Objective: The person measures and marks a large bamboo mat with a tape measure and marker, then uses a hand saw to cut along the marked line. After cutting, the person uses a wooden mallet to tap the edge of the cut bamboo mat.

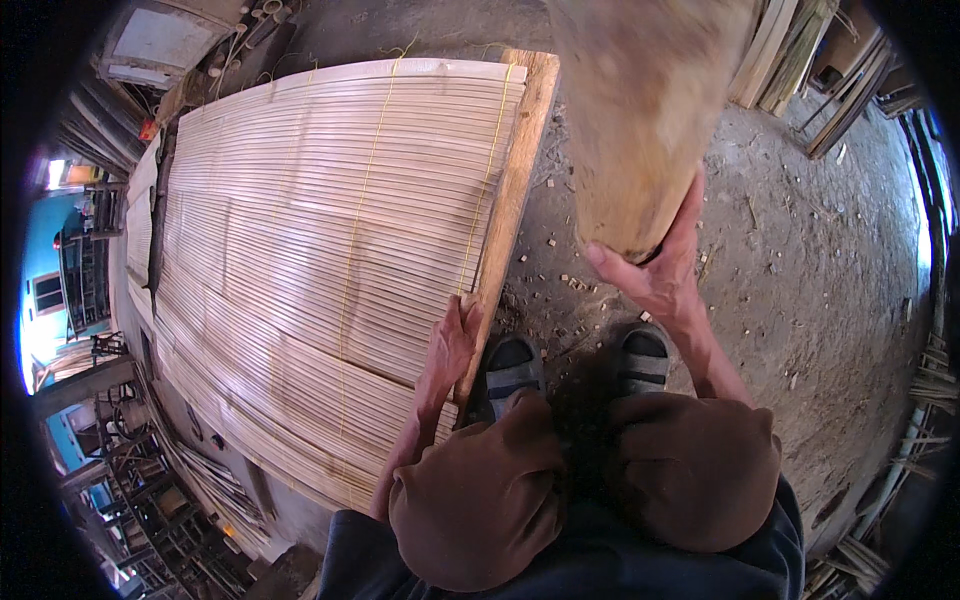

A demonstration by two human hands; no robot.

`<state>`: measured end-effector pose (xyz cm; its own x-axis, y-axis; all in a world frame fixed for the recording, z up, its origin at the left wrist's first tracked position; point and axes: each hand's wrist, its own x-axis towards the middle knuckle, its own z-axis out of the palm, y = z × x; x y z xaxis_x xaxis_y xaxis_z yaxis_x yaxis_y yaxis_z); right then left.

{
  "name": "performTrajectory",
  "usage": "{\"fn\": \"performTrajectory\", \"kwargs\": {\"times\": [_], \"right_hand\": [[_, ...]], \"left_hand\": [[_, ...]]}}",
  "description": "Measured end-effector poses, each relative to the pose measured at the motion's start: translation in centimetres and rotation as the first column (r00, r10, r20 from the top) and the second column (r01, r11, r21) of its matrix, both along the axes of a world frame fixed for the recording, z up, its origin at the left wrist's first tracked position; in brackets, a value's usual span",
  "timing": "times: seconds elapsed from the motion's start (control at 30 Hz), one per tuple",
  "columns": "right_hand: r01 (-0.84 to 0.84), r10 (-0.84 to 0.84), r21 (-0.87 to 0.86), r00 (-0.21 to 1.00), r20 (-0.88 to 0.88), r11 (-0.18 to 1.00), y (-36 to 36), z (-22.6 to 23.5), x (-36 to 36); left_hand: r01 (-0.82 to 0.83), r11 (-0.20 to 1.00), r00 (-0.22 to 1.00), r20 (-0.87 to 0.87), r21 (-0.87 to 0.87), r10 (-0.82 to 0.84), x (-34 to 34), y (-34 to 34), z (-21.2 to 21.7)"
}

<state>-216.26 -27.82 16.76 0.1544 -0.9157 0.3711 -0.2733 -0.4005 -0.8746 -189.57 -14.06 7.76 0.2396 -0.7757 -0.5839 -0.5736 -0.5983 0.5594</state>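
- Your right hand (pixel 655 265) is closed around the lower end of a thick pale wooden post (pixel 640 120); thumb on the near face, fingers wrapped up its right side.
- The post is lifted clear of the ground and runs up out of the top edge of the view; it looks blurred.
- Your left hand (pixel 452 345) grips the right edge of the slat mat (pixel 320 260), fingers curled over the wooden batten (pixel 505 200) that runs along that edge.
- The batten is a flat pale board, running from the mat's far right corner down to your left hand.
- The mat is made of thin pale strips laid side by side and tied with yellow cord (pixel 360 230) in two lines running across the strips, one near the batten, one nearer the middle.
- The mat fills the left half of the view, slightly bowed; its near edge ends just left of your left knee.
- Your feet in dark sandals (pixel 510 365) stand on the dirt floor (pixel 800 300) between mat and post, just right of the batten.
- Small wood chips (pixel 560 285) are scattered on the floor near your feet and under the post end.
- More bundled strips (pixel 215 485) are stacked past the mat's near left edge; long slats (pixel 790 45) lean at top right.
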Motion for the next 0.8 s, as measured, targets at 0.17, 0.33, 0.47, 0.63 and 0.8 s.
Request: {"fn": "performTrajectory", "kwargs": {"times": [0.17, 0.33, 0.47, 0.63, 0.8], "right_hand": [[-0.078, 0.369, 0.546, 0.815, -0.447, 0.834, 1.5, -10.6, -2.2], [-0.091, 0.293, 0.501, 0.893, -0.341, 0.860, 2.3, -10.2, -2.8], [-0.029, 0.200, 0.590, 0.954, -0.225, 0.807, 2.4, -7.8, -2.9], [-0.060, 0.146, 0.610, 0.985, -0.091, 0.790, 4.3, -8.3, -2.6], [0.012, 0.102, 0.563, 0.980, -0.171, 0.827, 5.6, -9.1, -4.6]], "left_hand": [[0.121, 0.973, 0.987, 0.129, -0.197, -0.097, -0.6, -0.4, 0.0], [0.060, 0.997, 0.989, 0.136, -0.045, -0.053, 0.4, -0.9, 2.3], [0.064, 0.994, 0.997, -0.055, 0.089, -0.059, 1.5, -4.3, 7.1], [0.093, 0.969, 0.985, 0.163, -0.229, -0.057, -0.8, 1.1, -0.6], [0.112, 0.959, 0.986, 0.148, -0.259, -0.075, 0.4, 2.2, 0.7]]}}
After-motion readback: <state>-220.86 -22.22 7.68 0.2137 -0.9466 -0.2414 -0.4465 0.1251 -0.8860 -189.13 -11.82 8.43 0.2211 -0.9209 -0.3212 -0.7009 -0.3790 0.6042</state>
